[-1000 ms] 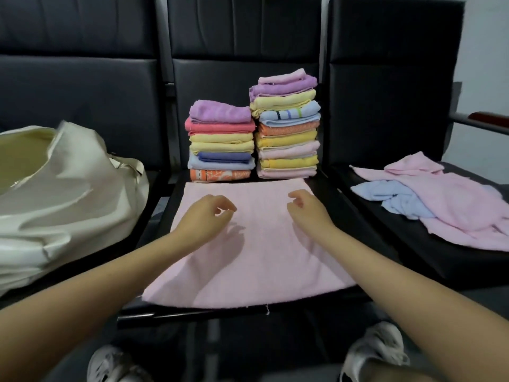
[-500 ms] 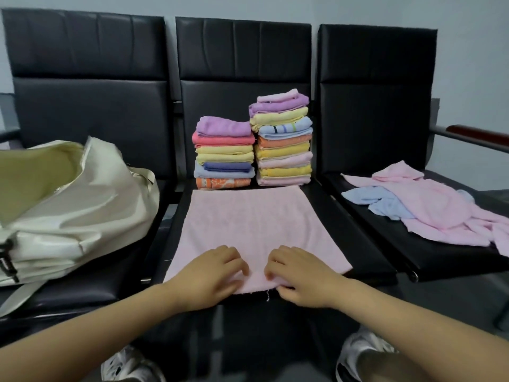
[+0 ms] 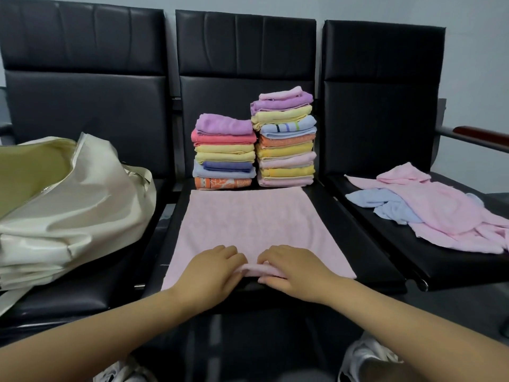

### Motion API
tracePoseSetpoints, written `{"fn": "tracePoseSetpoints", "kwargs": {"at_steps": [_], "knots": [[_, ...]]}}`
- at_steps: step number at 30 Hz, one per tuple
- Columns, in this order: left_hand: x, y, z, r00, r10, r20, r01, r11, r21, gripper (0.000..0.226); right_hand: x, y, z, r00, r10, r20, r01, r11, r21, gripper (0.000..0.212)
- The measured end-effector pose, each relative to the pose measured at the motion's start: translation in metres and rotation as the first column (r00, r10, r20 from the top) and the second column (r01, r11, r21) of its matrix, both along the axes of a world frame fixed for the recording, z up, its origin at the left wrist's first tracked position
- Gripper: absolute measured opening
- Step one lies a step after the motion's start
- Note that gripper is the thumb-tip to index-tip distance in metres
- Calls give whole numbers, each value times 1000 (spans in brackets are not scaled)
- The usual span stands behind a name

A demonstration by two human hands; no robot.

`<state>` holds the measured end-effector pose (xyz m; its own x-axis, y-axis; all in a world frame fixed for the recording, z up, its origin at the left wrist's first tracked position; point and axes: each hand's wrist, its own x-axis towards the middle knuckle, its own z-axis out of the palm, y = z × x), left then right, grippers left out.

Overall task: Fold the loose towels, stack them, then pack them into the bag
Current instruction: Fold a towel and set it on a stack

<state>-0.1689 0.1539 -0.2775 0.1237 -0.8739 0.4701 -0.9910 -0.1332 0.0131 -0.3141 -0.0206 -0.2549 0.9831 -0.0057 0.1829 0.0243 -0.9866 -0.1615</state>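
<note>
Head view shows your left hand (image 3: 209,271) and right hand (image 3: 292,268) pinching the pink towel's (image 3: 253,224) near edge, so lift evenly toward the far edge.

Probably a waiting room: linked black padded seats (image 3: 245,67) against a plain wall (image 3: 473,51).

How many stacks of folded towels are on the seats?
2, both at the back of the middle seat: a shorter stack on the left and a taller stack right beside it. Any already inside the bag would be hidden.
</note>
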Motion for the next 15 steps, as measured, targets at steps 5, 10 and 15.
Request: {"fn": "tracePoseSetpoints", "kwargs": {"at_steps": [5,10,15], "knots": [[17,-1,9,981,172,-87,-169,985,40,54,3,-16,8,993,-114,3,114,993,9,28],[28,3,30,939,290,183,-319,934,159,33,-9,-37,17,950,-310,25,310,950,-22,32],[36,14,43,866,466,180,-493,854,164,28,-23,-45,21,865,-489,114,484,873,69,25]]}}
